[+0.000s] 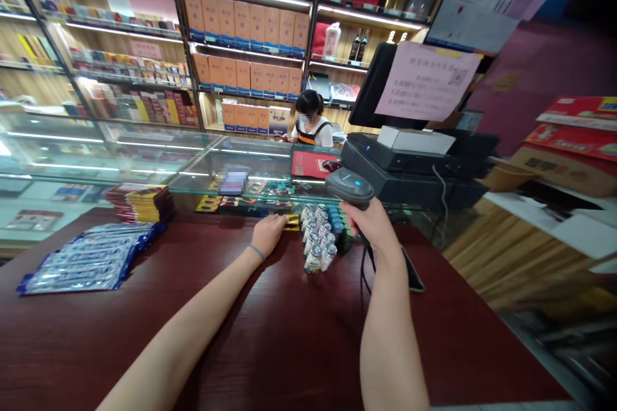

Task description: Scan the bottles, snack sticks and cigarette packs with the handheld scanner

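My right hand (373, 221) is wrapped round the handle of a black barcode scanner (351, 185), held up over the dark red counter (289, 334); a cable hangs below it. My left hand (270, 234) rests at the counter's far edge, its fingers closed on a small yellow packet (292, 222), of which only one end shows. Right beside that packet stand rows of small bottles with silvery caps (315, 250). More bottles with blue and green tops (340, 221) stand behind the scanner, partly covered by it and my right hand.
Blue-edged plastic packs (91, 257) and a stack of red and yellow packets (139, 202) lie at left. A glass display case (202, 167) borders the counter. At right stands a monitor (378, 83) with a paper sheet. A person (313, 125) sits beyond the glass.
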`<move>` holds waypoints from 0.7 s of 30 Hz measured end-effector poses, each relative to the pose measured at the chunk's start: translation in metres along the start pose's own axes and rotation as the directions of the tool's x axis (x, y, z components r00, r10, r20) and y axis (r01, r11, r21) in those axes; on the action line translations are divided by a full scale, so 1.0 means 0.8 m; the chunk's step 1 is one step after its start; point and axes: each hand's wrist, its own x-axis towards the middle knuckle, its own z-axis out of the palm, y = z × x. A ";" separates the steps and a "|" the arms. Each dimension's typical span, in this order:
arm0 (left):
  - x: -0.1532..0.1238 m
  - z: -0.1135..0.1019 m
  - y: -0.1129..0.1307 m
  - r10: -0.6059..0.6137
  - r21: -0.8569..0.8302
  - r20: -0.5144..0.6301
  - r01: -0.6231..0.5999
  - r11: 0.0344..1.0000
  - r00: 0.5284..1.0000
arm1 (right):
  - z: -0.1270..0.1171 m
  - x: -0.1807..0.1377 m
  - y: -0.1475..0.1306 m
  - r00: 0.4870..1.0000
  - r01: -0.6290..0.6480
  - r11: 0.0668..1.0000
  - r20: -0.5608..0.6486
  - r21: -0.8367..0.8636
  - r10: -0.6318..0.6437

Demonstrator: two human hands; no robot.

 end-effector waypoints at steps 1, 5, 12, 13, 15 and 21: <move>0.001 0.001 -0.003 0.027 0.038 0.006 -0.027 0.999 1.000 | -0.002 0.000 0.000 1.000 0.000 1.000 0.000 -0.004 0.000; 0.006 -0.001 -0.015 0.217 0.225 0.091 -0.232 0.946 0.972 | -0.009 -0.001 -0.001 1.000 0.021 0.999 -0.019 -0.036 -0.021; 0.008 -0.001 -0.023 0.050 0.165 0.101 -0.066 0.984 0.994 | -0.010 0.001 -0.008 0.999 0.023 0.995 -0.028 -0.092 -0.026; 0.008 -0.001 -0.024 0.069 0.175 0.112 -0.088 0.981 0.991 | -0.007 0.002 -0.009 0.999 0.039 0.993 -0.032 -0.109 -0.043; 0.010 -0.001 -0.024 0.131 0.204 0.136 -0.157 0.966 0.982 | 0.002 0.004 -0.009 0.992 0.103 0.981 -0.052 -0.162 -0.112; 0.011 -0.004 -0.025 0.127 0.170 0.116 -0.146 0.975 0.985 | 0.038 0.006 -0.005 0.934 0.264 0.867 -0.113 -0.423 -0.340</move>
